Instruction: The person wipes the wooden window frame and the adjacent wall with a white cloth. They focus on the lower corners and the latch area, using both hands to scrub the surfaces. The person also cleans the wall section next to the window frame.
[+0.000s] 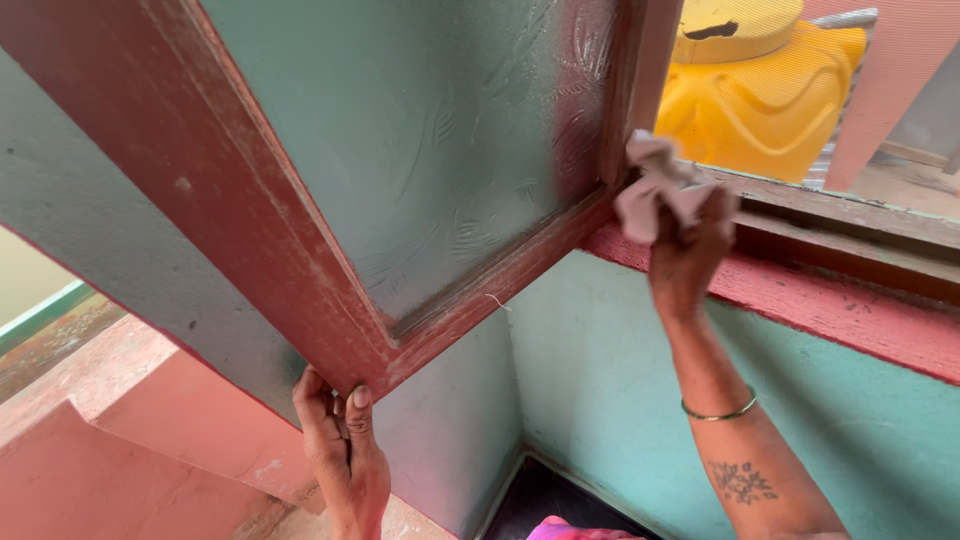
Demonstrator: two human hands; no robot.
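- A person wipes an open window shutter [400, 170], its dark red wooden frame set around a pane of frosted, patterned glass, swung inward over a stairwell.
- The right hand [688, 255] is clenched on a crumpled pale cloth [655, 190] and presses it against the shutter's lower hinge-side corner, where the frame meets the red-painted sill [830, 310].
- The left hand [345, 450] is closed on the shutter's free bottom corner, fingers [358, 412] hooked up over the edge from below, steadying it; the two hands are well apart, one at each end of the bottom rail.
- The step in hand looks to be the cleaning of the frame at the hinge end. Smear marks show across the glass above the left hand, so the wipe appears only partly done.
- The next move, by my judgement, calls for the left hand's firm hold to keep the shutter from swinging while the cloth travels along the rail towards it.
- A thin green bangle [718, 412] circles the right wrist, with a small tattoo below it on the forearm.
- Beyond the right hand, outside the opening, sits a yellow plastic tank [760, 100].
- Below the hands the walls [600, 380] are teal, and pink-painted stair steps [120, 440] descend beside the left hand.
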